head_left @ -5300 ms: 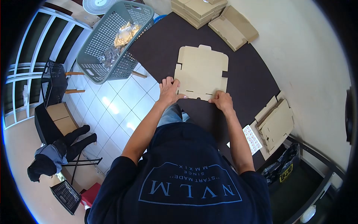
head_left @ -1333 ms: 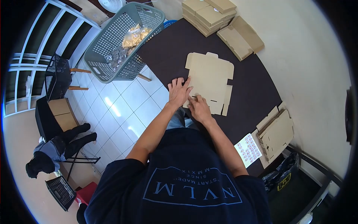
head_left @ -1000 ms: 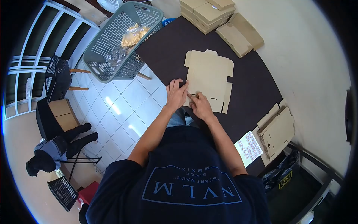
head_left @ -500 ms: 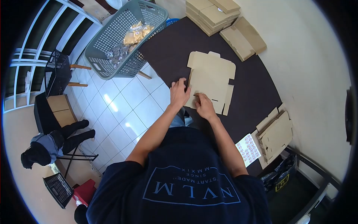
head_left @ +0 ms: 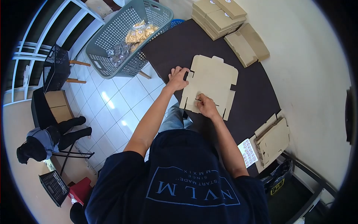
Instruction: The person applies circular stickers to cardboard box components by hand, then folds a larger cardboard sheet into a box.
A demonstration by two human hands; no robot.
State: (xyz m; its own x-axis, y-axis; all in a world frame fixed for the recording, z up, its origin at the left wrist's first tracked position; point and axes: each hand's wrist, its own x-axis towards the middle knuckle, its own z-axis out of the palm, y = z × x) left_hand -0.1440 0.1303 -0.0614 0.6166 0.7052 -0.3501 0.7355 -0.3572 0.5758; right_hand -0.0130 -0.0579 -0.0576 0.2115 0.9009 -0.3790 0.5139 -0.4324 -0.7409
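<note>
An unfolded brown cardboard box blank (head_left: 212, 80) lies on the dark tabletop in front of me, with slots and tabs along its edges. My left hand (head_left: 178, 79) rests at the blank's left side flap, fingers apart, with thumb and fingertips touching the edge. On the near part of the blank is my right hand (head_left: 206, 106), its fingers curled and pressed together beside a slot. Whatever lies under those fingertips is hidden.
Folded cardboard boxes (head_left: 218, 16) are stacked at the far end, beside an open box (head_left: 246, 44). More flat cardboard (head_left: 274, 143) and a sticker sheet (head_left: 247, 152) lie at right. A grey-green basket (head_left: 99, 48) holds bagged items. A person (head_left: 44, 142) is at left.
The blank's left side flap, raised before, now lies spread outward. My left hand has moved outward with it. My right hand stays near the slot. The view has shifted slightly.
</note>
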